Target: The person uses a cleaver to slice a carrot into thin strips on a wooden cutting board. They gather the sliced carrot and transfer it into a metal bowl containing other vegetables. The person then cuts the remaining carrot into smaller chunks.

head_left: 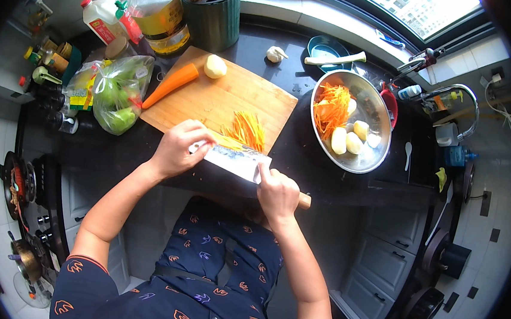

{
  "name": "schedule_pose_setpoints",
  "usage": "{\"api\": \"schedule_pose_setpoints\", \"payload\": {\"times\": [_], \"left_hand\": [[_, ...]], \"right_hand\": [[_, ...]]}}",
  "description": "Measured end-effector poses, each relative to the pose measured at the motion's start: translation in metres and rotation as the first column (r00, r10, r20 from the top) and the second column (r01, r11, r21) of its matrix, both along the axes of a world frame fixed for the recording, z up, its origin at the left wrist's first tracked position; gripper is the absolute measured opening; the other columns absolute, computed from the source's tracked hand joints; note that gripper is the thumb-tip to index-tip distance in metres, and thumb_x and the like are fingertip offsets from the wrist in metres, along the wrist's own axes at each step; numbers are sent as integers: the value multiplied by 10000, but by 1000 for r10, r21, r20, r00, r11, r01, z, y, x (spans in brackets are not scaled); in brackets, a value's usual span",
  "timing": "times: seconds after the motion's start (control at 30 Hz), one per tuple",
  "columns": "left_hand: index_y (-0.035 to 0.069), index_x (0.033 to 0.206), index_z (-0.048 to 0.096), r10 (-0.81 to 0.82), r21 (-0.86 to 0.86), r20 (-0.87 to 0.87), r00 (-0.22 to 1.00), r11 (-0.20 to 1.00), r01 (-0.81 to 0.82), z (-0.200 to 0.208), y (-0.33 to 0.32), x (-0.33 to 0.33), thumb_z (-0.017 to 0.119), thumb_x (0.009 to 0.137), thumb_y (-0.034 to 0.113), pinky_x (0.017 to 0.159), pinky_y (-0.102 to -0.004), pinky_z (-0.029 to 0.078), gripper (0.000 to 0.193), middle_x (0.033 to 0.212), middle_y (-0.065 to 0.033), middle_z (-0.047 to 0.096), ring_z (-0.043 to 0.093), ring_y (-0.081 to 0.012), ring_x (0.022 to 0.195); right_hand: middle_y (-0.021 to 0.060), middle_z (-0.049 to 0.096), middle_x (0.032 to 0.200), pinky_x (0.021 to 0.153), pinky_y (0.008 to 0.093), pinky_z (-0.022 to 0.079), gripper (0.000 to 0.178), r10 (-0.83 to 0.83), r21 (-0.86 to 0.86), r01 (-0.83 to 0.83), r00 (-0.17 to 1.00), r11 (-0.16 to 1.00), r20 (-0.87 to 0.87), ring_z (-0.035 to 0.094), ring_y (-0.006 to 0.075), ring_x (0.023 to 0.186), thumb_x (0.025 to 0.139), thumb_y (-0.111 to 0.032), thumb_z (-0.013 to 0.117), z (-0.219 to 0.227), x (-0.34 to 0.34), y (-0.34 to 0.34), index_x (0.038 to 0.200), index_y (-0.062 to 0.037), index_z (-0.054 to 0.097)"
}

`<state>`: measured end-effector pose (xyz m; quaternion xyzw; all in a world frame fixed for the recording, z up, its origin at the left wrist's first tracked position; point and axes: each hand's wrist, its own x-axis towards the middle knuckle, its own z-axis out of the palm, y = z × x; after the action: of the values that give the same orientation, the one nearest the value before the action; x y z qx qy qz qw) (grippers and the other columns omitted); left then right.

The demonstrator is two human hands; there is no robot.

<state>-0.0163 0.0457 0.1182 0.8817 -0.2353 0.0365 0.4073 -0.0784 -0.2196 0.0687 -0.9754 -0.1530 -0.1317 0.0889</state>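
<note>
Taking the board's (269, 97) middle as the clock's centre, we find a bag (114, 91) of green produce at 9, just beside the board. Between 9 and 10 we see a whole orange carrot (174, 83), slanting across the board's left edge. At 7, the left hand (179, 147) has its curled fingers at the far end of the knife (240, 164); we cannot tell how firmly they pinch it. Near 11, we have a peeled potato (215, 67) on the board. The knife's blade spans 6, with orange shreds (247, 130) right behind it toward 5. We see garlic (275, 54) off the board between 1 and 2. At 5, the right hand (278, 192) is clamped on the handle, forefinger against the blade. At 3, we have a steel bowl (360, 163) holding more shreds and pale potatoes.
</note>
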Motion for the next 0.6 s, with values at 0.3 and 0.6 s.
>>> {"api": "schedule_pose_setpoints", "payload": {"times": [0.3,0.6], "left_hand": [[97,953,772,-203,198,-69,977,957,213,-29,-2,9,736,844,134,767,-384,569,121,915,-87,712,696,-280,895],[69,997,772,-162,138,-149,975,973,183,-44,-3,35,728,887,106,798,-382,571,124,941,-102,728,708,-289,907]], "right_hand": [[-14,502,660,537,290,468,193,128,-152,-105,981,983,147,599,141,613,836,-130,689,3,-5,-9,1026,-159,708],[-23,475,660,546,284,456,225,187,-185,-157,969,970,160,572,124,606,819,-136,692,6,-6,-18,1040,-175,714]]}}
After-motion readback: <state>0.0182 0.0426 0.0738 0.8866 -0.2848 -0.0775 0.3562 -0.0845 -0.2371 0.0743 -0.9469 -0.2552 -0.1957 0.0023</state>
